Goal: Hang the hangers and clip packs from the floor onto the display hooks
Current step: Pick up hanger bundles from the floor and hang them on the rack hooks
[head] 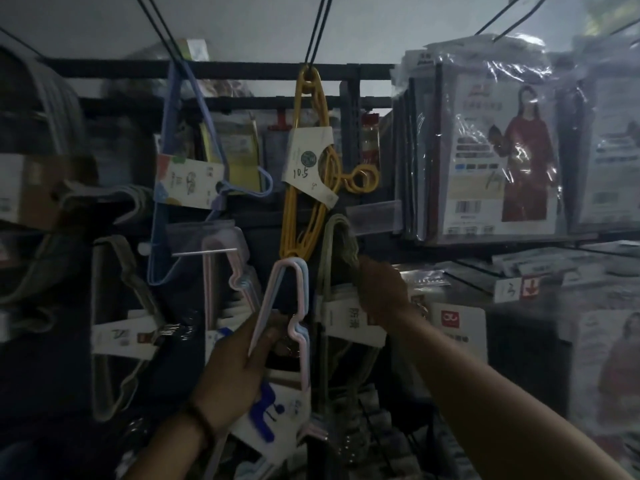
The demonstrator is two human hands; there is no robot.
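Crowding raised pastel hangers (290, 306): yellow hangers (304, 188)

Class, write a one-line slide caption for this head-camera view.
Left hand lifts pastel hangers; right hand grips hung grey hangers.

A bundle of yellow hangers (304, 188) is showing at twelve o'clock, its white card (304, 161) marked in black. Blue hangers (180, 168) are glowing at ten o'clock. Pale pink and light-blue hangers (294, 306) are sitting at centre, a red-dressed figure's packet (498, 150) at two o'clock.
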